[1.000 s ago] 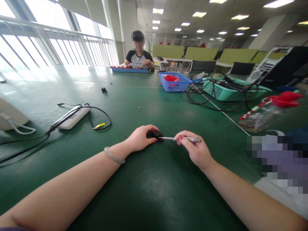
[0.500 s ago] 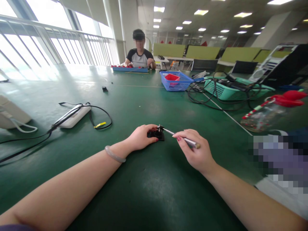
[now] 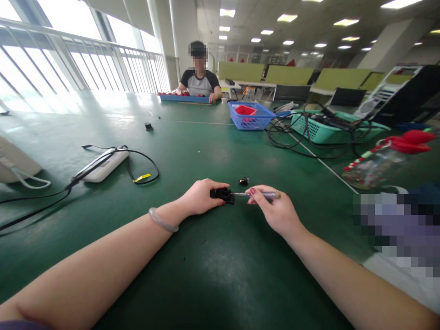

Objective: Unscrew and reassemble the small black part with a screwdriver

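Note:
My left hand [image 3: 200,197] is closed over a small black part [image 3: 223,194] and holds it down on the green table [image 3: 213,256]. My right hand [image 3: 275,211] pinches a thin metal tool [image 3: 261,195] that lies level, its tip touching the right side of the black part. A tiny dark piece [image 3: 244,181] lies loose on the table just behind the tool tip. A pale bangle [image 3: 162,221] circles my left wrist.
A white power strip [image 3: 103,166] with black cables lies at the left. At the back stand a blue basket [image 3: 250,116] and a teal basket [image 3: 326,128] with cables. A red-capped clear bottle [image 3: 385,158] lies at the right. Another person [image 3: 199,80] sits at the far end.
The tool was tilted up with a small piece at its tip. Now it lies level against the black part, and the small piece rests on the table behind it.

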`<state>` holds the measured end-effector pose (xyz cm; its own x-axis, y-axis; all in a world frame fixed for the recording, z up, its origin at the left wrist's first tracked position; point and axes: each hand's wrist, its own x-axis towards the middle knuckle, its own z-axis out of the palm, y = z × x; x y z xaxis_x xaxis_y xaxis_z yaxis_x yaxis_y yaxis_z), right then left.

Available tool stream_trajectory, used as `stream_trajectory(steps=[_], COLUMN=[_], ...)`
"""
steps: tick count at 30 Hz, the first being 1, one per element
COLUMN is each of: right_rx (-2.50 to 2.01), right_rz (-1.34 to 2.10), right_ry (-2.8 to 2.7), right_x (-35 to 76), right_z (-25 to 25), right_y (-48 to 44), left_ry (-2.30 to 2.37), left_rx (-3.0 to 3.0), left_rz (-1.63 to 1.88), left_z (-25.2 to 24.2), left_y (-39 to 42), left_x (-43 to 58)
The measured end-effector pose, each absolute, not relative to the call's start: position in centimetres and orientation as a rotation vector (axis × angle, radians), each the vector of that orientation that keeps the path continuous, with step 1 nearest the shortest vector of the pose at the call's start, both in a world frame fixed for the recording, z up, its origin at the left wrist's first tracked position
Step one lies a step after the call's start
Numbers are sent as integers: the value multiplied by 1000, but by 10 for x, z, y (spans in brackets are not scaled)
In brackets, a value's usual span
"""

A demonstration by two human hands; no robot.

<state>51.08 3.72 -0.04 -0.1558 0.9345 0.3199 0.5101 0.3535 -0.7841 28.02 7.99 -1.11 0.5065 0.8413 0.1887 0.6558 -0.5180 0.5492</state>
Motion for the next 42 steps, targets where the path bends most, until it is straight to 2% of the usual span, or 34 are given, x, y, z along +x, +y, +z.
stream_trajectory(steps=[6, 14, 23, 32, 42], right_rx=[-1200, -1020, -963, -970, -1063], right_rz=[537, 314, 357, 256, 292], right_ry=[-1785, -2079, -2285, -2030, -2129], right_x=[513, 509, 502, 510, 506], right_z=[8, 12, 12, 12, 12], right_y=[29, 25, 23, 23, 26], left_ry=[1230, 1244, 1230, 1233, 1126], left_rx=[2358, 2363, 2373, 2371, 2411], left_rz=[613, 584, 591, 576, 647], left_z=[-11, -13, -14, -12, -12], left_y=[78, 79, 80, 79, 76], left_x=[280, 279, 279, 280, 283])
